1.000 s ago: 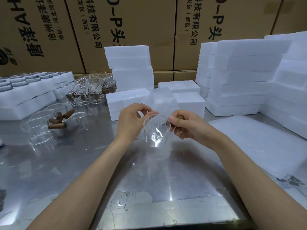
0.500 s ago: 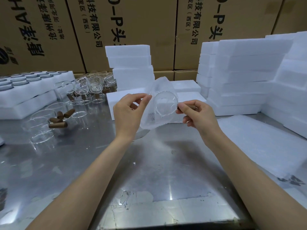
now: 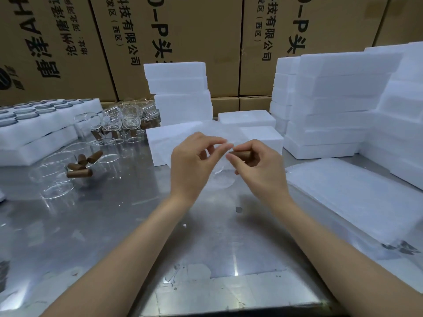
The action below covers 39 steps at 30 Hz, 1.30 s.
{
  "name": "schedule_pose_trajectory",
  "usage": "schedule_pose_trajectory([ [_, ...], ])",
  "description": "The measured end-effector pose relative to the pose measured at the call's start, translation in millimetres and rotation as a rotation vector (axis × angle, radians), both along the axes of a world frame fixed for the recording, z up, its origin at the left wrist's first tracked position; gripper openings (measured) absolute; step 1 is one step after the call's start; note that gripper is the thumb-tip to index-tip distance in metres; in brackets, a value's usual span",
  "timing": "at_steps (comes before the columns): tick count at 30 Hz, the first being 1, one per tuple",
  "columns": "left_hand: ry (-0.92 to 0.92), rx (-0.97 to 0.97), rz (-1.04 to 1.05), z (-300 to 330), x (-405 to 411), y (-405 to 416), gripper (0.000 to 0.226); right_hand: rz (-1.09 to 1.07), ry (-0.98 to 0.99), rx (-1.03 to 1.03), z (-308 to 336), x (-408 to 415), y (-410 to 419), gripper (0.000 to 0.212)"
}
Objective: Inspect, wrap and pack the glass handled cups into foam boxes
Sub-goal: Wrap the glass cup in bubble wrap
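Observation:
My right hand (image 3: 258, 165) grips the brown wooden handle (image 3: 239, 154) of a clear glass cup (image 3: 220, 179), held above the steel table. The cup body hangs below and between both hands, partly hidden by them. My left hand (image 3: 194, 163) pinches a thin translucent wrapping sheet (image 3: 219, 136) at the cup, thumb and forefinger together. The sheet stands up behind the hands, in front of a low white foam box (image 3: 160, 143). More glass cups with brown handles (image 3: 80, 167) lie and stand at the left.
Foam trays holding glass pieces (image 3: 34, 124) sit far left. Stacks of white foam boxes (image 3: 332, 106) rise at the right and at the back centre (image 3: 180, 92). A pile of foam sheets (image 3: 354, 195) lies right. Cardboard cartons (image 3: 194, 30) wall the back. The steel table (image 3: 206, 236) spreads below.
The cup has turned so its handle points toward me in my right hand. My left hand closed from an open hold into a pinch on the sheet, and both hands came closer together.

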<state>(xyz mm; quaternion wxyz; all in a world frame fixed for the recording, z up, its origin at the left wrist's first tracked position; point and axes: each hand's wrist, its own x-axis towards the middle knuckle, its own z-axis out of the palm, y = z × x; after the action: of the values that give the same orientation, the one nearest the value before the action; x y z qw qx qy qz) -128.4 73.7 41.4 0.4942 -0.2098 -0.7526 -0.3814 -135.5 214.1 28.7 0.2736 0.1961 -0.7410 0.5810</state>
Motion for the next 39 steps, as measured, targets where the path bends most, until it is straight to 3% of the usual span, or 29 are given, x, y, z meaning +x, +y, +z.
schedule_pose_trajectory([
  [3, 0.013, -0.069, -0.024, -3.7, 5.4, 15.6, 0.012, -0.052, 0.096, 0.036, -6.1, 2.0, -9.8, 0.005],
  [7, 0.056, -0.165, -0.065, -5.0, 12.9, 29.3, 0.020, -0.071, 0.133, 0.098, -10.0, -1.1, -14.5, 0.042],
  [10, 0.090, -0.303, -0.091, -3.6, 18.3, 34.7, 0.027, -0.074, 0.129, 0.247, -11.6, -2.2, -17.4, 0.049],
  [12, 0.106, -0.370, -0.087, -0.9, 17.4, 32.9, 0.032, 0.008, 0.038, 0.157, -10.0, -6.2, -16.4, 0.043],
  [16, 0.214, -0.371, 0.043, 3.6, 7.6, 13.0, 0.031, 0.249, -0.320, -0.287, -6.7, -13.3, -6.7, 0.013],
  [21, 0.240, -0.056, 0.272, 8.6, -9.5, -20.5, 0.036, 0.225, -0.570, -0.450, -7.6, -23.6, 0.4, 0.016],
  [26, -0.132, 0.594, 0.063, 11.6, -14.4, -46.9, 0.046, 0.421, -0.672, -0.649, -1.0, -20.2, 4.4, 0.015],
  [28, -0.302, 0.694, -0.045, 12.3, -14.5, -57.0, 0.047, 0.474, -0.702, -0.696, 1.1, -19.7, 7.9, 0.020],
  [30, -0.508, 0.612, -0.192, 12.3, -15.0, -63.6, 0.040, 0.484, -0.727, -0.733, 2.7, -18.5, 10.0, 0.024],
  [32, -0.730, 0.501, -0.496, 10.2, -14.5, -64.0, 0.040, 0.493, -0.759, -0.774, 3.2, -17.3, 12.2, 0.025],
  [35, -0.964, 0.387, -0.842, 0.6, -16.2, -58.1, 0.074, 0.539, -0.843, -0.878, 1.9, -17.2, 16.9, 0.040],
  [37, -1.039, 0.308, -0.902, -3.1, -17.5, -57.8, 0.083, 0.566, -0.878, -0.915, 1.9, -16.9, 19.0, 0.045],
  [39, -1.034, 0.141, -0.823, -4.1, -16.2, -58.2, 0.075, 0.573, -0.909, -0.931, 1.1, -17.1, 19.8, 0.039],
])
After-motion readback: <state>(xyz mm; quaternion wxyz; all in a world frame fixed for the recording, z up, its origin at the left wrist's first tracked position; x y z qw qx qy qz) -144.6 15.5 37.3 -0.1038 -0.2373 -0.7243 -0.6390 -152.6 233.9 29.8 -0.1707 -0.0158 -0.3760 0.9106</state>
